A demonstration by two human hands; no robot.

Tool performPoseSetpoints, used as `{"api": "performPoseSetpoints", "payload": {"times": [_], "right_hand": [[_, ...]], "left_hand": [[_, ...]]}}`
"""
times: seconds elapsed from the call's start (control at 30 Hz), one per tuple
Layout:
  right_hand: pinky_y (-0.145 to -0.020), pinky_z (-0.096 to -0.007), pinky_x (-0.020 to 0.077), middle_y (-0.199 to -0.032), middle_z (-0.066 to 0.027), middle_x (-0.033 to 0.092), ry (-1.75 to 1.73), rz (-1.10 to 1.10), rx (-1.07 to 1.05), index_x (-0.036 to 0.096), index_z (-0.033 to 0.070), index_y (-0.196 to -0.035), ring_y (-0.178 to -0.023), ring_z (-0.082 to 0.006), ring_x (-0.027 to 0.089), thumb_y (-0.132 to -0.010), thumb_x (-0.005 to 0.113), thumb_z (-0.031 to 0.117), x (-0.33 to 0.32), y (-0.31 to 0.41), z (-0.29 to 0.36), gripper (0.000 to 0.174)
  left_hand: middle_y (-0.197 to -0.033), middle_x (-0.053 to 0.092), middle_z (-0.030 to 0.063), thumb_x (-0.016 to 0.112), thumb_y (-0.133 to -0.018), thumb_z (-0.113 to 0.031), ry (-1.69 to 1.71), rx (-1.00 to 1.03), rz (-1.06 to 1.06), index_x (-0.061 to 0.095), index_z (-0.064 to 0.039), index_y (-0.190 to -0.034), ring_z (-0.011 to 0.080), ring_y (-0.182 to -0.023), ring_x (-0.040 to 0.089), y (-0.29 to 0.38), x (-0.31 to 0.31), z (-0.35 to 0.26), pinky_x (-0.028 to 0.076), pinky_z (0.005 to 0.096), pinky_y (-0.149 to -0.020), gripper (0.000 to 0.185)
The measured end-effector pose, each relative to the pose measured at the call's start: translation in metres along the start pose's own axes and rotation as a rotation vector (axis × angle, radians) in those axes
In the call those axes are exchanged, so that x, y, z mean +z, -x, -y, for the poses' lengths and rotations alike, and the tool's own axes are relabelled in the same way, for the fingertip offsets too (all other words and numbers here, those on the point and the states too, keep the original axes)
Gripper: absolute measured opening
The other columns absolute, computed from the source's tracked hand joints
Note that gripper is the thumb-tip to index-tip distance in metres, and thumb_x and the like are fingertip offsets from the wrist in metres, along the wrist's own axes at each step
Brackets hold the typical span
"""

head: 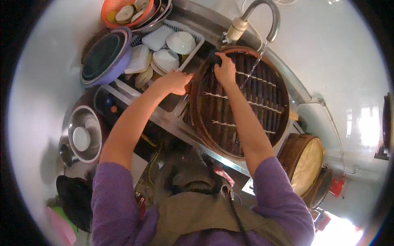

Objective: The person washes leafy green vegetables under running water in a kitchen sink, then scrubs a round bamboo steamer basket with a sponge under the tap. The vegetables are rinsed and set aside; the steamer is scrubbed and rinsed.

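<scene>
A large round bamboo steamer basket (258, 92) leans over the sink, its slatted base laced with rows of white cord. My right hand (226, 69) presses a dark scrubbing pad (215, 58) against the upper left part of its rim. At the left outer side of the steamer is my left hand (177, 82), fingertips reaching its rim; whether they grip it is hard to see. Water (257, 63) runs from a curved metal faucet (274, 24) onto the slats.
A white dish rack (197, 43) holds bowls and plates left of the steamer. Beside it stand a purple basin (115, 69) and an orange colander (106, 13). A steel bowl (95, 123) sits lower left. Another round steamer (286, 153) leans at right. The metal counter edge (184, 132) runs before me.
</scene>
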State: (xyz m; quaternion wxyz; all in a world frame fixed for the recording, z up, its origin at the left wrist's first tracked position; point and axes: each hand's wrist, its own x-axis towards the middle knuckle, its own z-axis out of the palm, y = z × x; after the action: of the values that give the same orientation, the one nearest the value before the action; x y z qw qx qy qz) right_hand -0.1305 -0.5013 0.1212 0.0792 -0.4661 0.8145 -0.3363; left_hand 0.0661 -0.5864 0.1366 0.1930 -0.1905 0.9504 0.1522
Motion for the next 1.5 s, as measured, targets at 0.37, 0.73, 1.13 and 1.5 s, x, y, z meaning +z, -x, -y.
{"api": "performPoseSetpoints", "payload": {"times": [0.37, 0.73, 1.13, 1.5], "right_hand": [[-0.085, -0.0431, 0.0529, -0.103, -0.0185, 0.071, -0.138, -0.019, 0.036, 0.069, 0.013, -0.114, -0.096, -0.0375, 0.067, -0.075, 0.064, 0.006, -0.002, 0.001, 0.008, 0.039], [-0.086, -0.0436, 0.0534, -0.098, -0.0170, 0.069, -0.486, 0.464, -0.101, 0.068, 0.005, -0.099, -0.094, -0.0392, 0.066, -0.068, 0.062, 0.000, -0.045, 0.177, 0.011, 0.032], [-0.087, -0.0435, 0.0507, -0.099, -0.0122, 0.061, 0.030, 0.878, -0.151, 0.069, 0.007, -0.086, -0.104, -0.0342, 0.060, -0.064, 0.056, -0.011, -0.203, 0.248, -0.089, 0.031], [-0.105, -0.0466, 0.0350, -0.133, -0.0084, 0.054, 0.199, 0.503, -0.463, 0.070, 0.021, -0.120, -0.127, -0.0298, 0.049, -0.069, 0.078, 0.006, -0.156, 0.206, -0.083, 0.054]], "left_hand": [[-0.090, 0.069, 0.0237, 0.064, -0.076, 0.002, -0.117, -0.021, -0.188, 0.031, 0.004, -0.147, 0.0413, -0.083, 0.068, -0.007, 0.032, -0.001, 0.056, 0.0488, -0.072, 0.078], [-0.084, 0.069, 0.0187, 0.068, -0.081, -0.025, -0.114, 0.046, -0.277, 0.051, -0.003, -0.123, 0.0417, -0.078, 0.067, -0.023, 0.032, 0.016, 0.054, 0.0520, -0.065, 0.051], [-0.074, 0.068, 0.0153, 0.073, -0.075, -0.022, -0.103, 0.128, -0.415, 0.059, -0.009, -0.112, 0.0381, -0.072, 0.067, -0.023, 0.038, 0.027, 0.053, 0.0481, -0.062, 0.042], [-0.074, 0.067, 0.0153, 0.070, -0.076, -0.016, -0.090, 0.094, -0.440, 0.057, -0.007, -0.104, 0.0391, -0.073, 0.067, -0.017, 0.037, 0.018, 0.053, 0.0481, -0.061, 0.032]]}}
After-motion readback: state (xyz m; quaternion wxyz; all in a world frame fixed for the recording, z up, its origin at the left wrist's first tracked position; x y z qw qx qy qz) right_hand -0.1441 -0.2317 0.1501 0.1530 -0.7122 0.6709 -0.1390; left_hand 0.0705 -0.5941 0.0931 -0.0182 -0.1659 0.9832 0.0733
